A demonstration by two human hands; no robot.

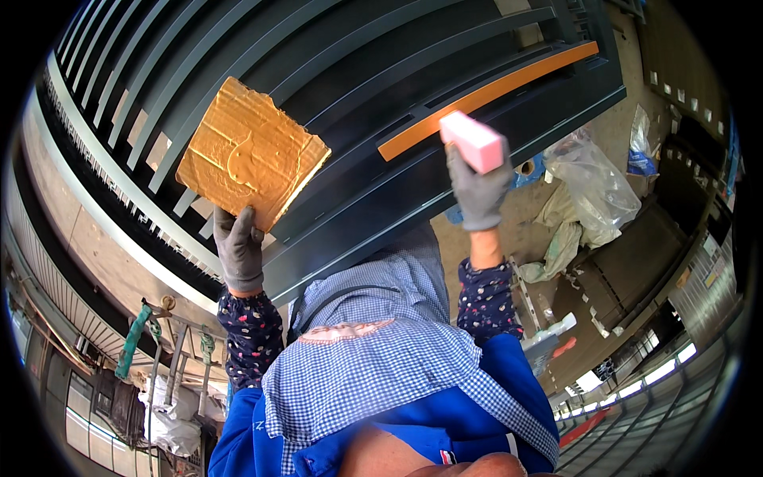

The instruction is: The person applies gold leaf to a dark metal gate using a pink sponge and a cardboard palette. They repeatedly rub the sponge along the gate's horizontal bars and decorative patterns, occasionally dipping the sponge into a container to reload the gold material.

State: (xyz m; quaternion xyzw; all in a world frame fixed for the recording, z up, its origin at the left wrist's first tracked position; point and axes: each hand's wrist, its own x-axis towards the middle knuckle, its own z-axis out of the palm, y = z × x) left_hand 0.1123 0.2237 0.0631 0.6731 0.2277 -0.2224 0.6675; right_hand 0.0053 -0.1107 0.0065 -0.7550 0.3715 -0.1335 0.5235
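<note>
My left hand, in a grey glove, grips the lower edge of a torn piece of cardboard. The cardboard's upper face is coated with something shiny and golden-brown, with a raised smear in the middle. In my gloved right hand is a pink rectangular sponge block, slightly blurred. It sits over or against the near side of an orange strip; whether they touch I cannot tell. The strip lies along a dark grey slatted metal frame, which spreads out in front of me.
Right of the frame, clear plastic sheeting and pale cloth sacks lie on the floor. Dark panels stand beyond them. A pale metal rail runs along the left. At lower left is a metal rack with white bags.
</note>
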